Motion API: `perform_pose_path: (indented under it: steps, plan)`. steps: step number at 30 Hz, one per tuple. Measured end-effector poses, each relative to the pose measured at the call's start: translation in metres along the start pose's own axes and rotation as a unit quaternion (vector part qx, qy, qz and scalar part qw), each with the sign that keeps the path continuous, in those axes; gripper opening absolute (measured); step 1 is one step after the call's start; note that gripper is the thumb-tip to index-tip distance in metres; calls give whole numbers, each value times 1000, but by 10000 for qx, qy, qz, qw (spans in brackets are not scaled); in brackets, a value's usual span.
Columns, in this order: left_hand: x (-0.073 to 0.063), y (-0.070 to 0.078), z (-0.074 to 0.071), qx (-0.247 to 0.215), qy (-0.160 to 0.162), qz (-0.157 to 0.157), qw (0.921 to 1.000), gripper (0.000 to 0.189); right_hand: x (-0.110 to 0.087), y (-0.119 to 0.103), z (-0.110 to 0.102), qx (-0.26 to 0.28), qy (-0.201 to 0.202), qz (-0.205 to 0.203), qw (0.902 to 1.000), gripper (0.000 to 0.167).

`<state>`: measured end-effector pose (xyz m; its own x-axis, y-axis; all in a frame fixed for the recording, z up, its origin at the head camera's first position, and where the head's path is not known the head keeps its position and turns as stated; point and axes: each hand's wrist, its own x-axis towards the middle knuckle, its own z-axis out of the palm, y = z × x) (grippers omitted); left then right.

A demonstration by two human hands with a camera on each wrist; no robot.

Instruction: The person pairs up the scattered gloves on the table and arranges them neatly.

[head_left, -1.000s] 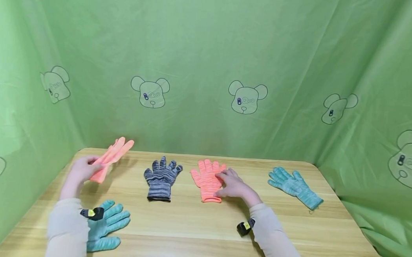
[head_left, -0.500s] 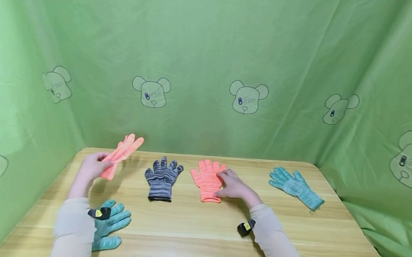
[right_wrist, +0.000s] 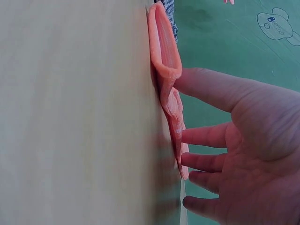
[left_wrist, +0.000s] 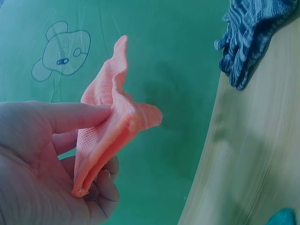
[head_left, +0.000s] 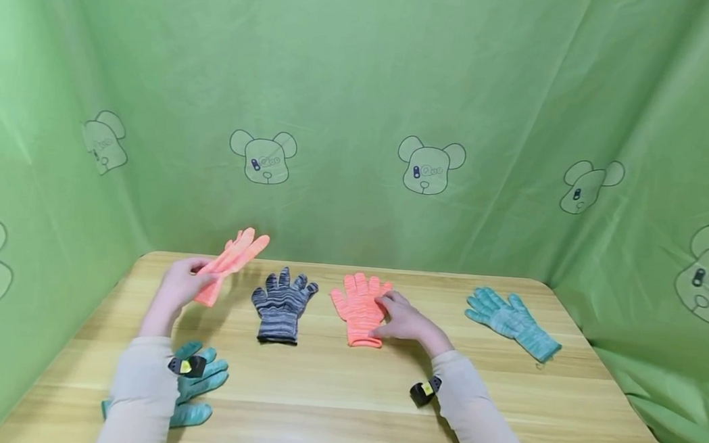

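Lifted off the table at the left, a coral knit glove (head_left: pixel 232 268) is pinched near its cuff by my left hand (head_left: pixel 178 284). In the left wrist view, the thumb presses on one side of this glove (left_wrist: pixel 110 119) with fingers curled behind it, and the cuff opening faces the camera. A matching coral glove (head_left: pixel 356 308) lies flat on the table, fingers pointing away. Along its right edge my right hand (head_left: pixel 408 320) rests, thumb at the cuff and fairly straight fingers touching it. Between the coral gloves lies a grey-and-black striped glove (head_left: pixel 282 306).
A teal glove (head_left: pixel 201 378) lies at the front left, partly hidden under the left forearm. Another teal glove (head_left: pixel 513 321) lies at the right, its cuff toward the front right. Green curtains (head_left: pixel 343 207) with bear drawings enclose the wooden table (head_left: pixel 344 390) at the back and sides.
My left hand has moved to the right with the coral glove, closer to the striped glove. My right hand has stayed in place on the other coral glove.
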<state>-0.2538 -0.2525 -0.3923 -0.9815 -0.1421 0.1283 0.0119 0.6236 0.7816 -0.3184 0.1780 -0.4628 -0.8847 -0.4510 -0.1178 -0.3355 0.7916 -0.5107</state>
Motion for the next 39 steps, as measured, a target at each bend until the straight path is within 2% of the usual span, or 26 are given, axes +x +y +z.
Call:
perform_pose_path:
  steps: [11,22,39]
  plan:
    - [3,7,17,-90,-34,-24,10000,37,-1,-3,-2,-9,57,-65,10000,86]
    - [3,16,36,-106,-21,99,9999,36,-1,-2,-2,-8,52,-23,10000,86]
    - [2,28,48,-18,79,325,9994,34,-1,-3,-2,-30,57,-30,10000,87]
